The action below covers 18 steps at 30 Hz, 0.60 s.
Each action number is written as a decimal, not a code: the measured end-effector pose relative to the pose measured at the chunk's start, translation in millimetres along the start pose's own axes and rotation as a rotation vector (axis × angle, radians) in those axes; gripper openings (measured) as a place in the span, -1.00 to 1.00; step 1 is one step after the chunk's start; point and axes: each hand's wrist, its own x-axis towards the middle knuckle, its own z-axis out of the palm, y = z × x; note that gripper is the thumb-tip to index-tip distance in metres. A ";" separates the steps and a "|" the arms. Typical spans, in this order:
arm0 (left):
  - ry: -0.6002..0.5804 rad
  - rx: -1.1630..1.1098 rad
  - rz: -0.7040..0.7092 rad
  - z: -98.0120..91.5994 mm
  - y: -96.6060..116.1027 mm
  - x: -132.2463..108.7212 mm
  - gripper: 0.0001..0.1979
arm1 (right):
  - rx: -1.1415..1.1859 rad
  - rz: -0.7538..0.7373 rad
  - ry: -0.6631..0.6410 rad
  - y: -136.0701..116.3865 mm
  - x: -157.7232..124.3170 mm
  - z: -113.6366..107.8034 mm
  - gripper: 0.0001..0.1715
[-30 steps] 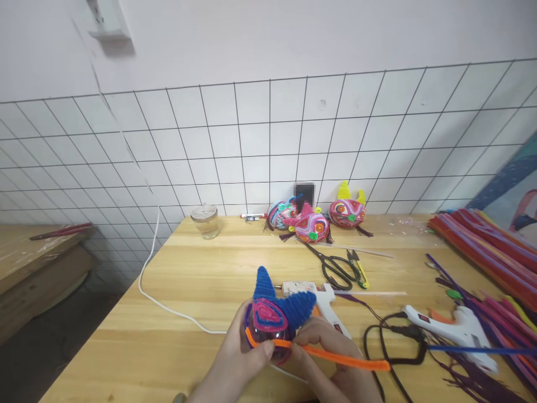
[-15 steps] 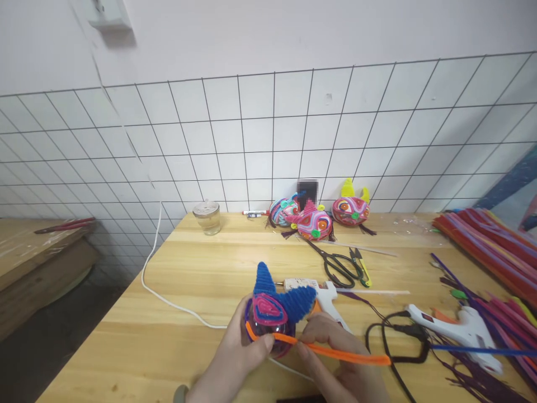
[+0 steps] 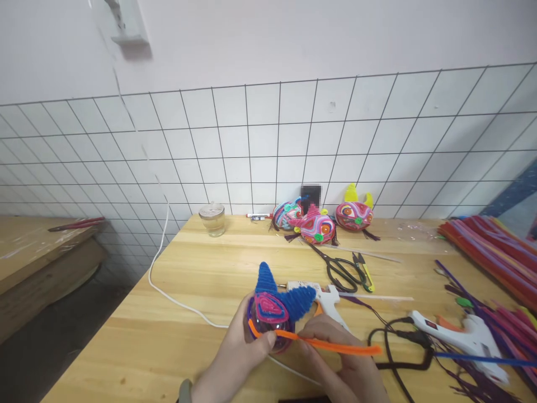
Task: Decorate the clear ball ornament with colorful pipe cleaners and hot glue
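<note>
Nearer the person than the black scissors (image 3: 328,259), and off to the left of them, a shiny see-through ball (image 3: 267,327) sits in the left hand (image 3: 246,347). That hand curls round one side of the ball, and its thumb presses an orange pipe cleaner (image 3: 335,346) against the front. The right hand (image 3: 354,366) is just beside the ball, pinching the same pipe cleaner between thumb and finger, and the loose end sticks out past that hand. I'd guess the ball is light, hard and slippery, so its bare round side is the best place to hold. Its two blue fuzzy ears (image 3: 300,302) look soft and might bend, so I wouldn't grab those. The orange pipe cleaner looks fluffy and bendy, and it seems easiest to pinch close to the ball. A white glue gun (image 3: 333,299) lies between the ball and the scissors.
</note>
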 end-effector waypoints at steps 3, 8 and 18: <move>0.026 -0.024 0.013 4.4 1.0 -1.6 -0.39 | -0.008 -0.039 0.027 -1.3 1.2 0.9 -0.89; 0.026 -0.027 0.020 5.4 -0.3 -1.2 -0.41 | -0.028 -0.031 0.063 -0.7 1.1 2.9 -0.89; 0.011 -0.041 0.049 8.2 -8.2 -1.6 -0.37 | 0.029 0.062 -0.019 1.9 -1.8 6.2 -0.87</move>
